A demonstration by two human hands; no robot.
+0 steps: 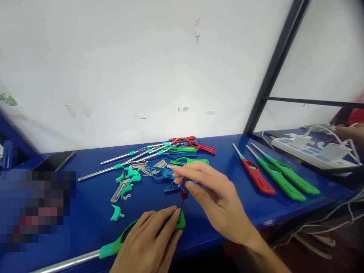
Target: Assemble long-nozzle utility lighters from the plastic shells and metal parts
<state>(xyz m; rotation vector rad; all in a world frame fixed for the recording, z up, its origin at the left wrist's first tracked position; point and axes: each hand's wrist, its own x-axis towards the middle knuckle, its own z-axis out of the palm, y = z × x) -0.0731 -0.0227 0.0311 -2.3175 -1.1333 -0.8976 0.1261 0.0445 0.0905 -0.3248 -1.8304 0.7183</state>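
My left hand (150, 240) lies over a green long-nosed lighter (115, 246), its fingers closed round the handle and holding it on the blue table. The lighter's metal tube points to the lower left. My right hand (217, 195) grips a small screwdriver (184, 189) with a dark handle and red collar. The screwdriver's shaft slants down to the handle's right end, beside my left fingertips; the exact contact of its tip is hard to make out. Behind my hands lie loose blue casing halves (162, 173) and teal triggers (132, 172).
Metal lighter tubes (119, 157) and red casing parts (206, 148) are piled near the wall. A red lighter (257, 176) and two green lighters (281, 182) lie at the right. Beyond them is a white power strip (313, 151) with cables. A phone (54, 161) rests at the back left.
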